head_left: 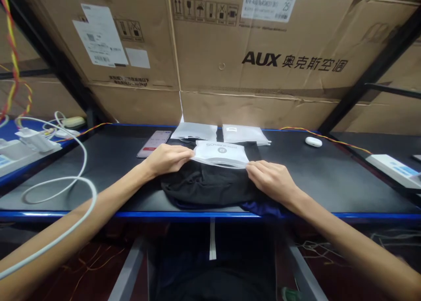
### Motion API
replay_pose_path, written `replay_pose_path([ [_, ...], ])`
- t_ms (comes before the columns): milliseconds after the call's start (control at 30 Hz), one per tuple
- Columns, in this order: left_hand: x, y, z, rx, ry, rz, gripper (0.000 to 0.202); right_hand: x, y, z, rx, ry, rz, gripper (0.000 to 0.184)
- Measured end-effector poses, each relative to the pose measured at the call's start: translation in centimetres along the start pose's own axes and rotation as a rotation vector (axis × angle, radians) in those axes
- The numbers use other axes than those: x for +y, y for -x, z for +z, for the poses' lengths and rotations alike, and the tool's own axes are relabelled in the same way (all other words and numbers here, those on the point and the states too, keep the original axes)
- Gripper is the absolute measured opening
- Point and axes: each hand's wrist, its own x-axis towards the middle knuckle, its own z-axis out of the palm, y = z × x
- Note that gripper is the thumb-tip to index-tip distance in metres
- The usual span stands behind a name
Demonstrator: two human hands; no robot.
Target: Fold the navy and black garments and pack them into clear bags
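Fingers of your left hand (168,158) and right hand (271,178), in the head view, pinch opposite ends of a white pouch (221,154). It lies between them, its long axis running side to side, neither hand clearly nearer, above black cloth (207,187) on the desk (312,173). Its near edge seems to gape slightly; you can't tell what's inside. Beyond it lie a pale pouch (199,130) and a labelled pouch (245,135), contents likewise hidden.

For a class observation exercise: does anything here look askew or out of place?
The black cloth beneath the white pouch lies bunched, not flat, with dark-blue fabric lapping over the blue table edge; a stray white cable crosses before the left forearm.
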Motion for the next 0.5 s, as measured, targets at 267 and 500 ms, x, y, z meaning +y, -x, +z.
replay_pose_path([
  [267,-0.1,-1.0,-0.5,0.064,-0.031,-0.144,0.025,-0.1,-0.2,-0.1,0.112,-0.036,-0.026,0.024],
  [500,4.6,-3.3,-1.7,0.014,0.176,0.027,0.022,-0.2,-0.3,0.0,0.103,-0.068,-0.023,0.024],
])
